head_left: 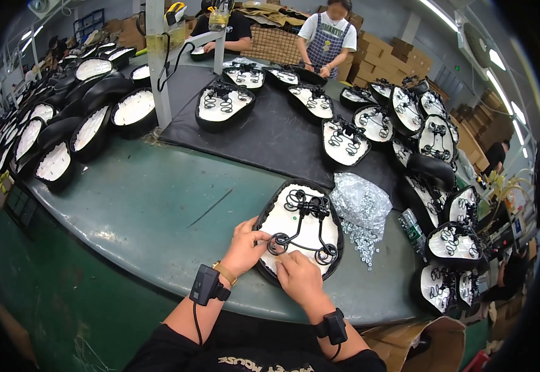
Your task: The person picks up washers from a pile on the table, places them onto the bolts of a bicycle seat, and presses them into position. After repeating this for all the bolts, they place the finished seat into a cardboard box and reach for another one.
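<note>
A bicycle saddle (265,225) lies upside down on the bench before me. Its white base faces up, with a black wire spring frame (291,239) on it. At the frame's near left coil, my left hand (244,249) has its thumb and fingers closed against the coil and the saddle's edge. My right hand (301,277) is closed in a pinch just below that coil, over the white base. Whatever its fingertips hold is too small to make out. Beside the saddle on the right, small metal nuts (367,248) spill from a clear plastic bag (361,201).
Finished-looking saddles with springs (434,139) crowd the right side; bare white-based saddles (90,133) are heaped at the left. A black mat (251,149) covers the far bench. A metal post (158,68) rises there. A can (411,228) lies right. Two people work opposite, one in an apron (329,40).
</note>
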Demonstrator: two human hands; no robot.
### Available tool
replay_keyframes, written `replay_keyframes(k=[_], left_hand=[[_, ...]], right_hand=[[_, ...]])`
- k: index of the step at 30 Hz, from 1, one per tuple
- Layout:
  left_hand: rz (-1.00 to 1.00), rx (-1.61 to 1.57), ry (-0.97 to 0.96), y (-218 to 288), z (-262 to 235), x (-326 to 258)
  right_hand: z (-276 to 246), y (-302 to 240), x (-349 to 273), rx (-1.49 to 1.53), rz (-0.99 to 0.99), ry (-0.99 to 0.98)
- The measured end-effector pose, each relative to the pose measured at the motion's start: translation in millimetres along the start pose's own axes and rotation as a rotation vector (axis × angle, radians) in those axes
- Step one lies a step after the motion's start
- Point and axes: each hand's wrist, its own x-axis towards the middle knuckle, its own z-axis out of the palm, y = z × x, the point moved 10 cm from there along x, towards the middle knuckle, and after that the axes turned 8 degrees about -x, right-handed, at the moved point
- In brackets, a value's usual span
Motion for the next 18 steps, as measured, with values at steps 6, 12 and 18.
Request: replay_keyframes(k=[6, 12, 18], left_hand=[[0.019, 0.147, 0.004, 3, -1, 4], [0.007, 0.125, 0.014, 4, 2, 1], [0.055, 0.11, -0.045, 16, 0, 1]], right_hand=[[-8, -7, -2, -0.002, -0.054, 0.117], [-4, -9, -2, -0.096, -0.09, 0.096], [-5, -7, -2, -0.056, -0.062, 0.107]])
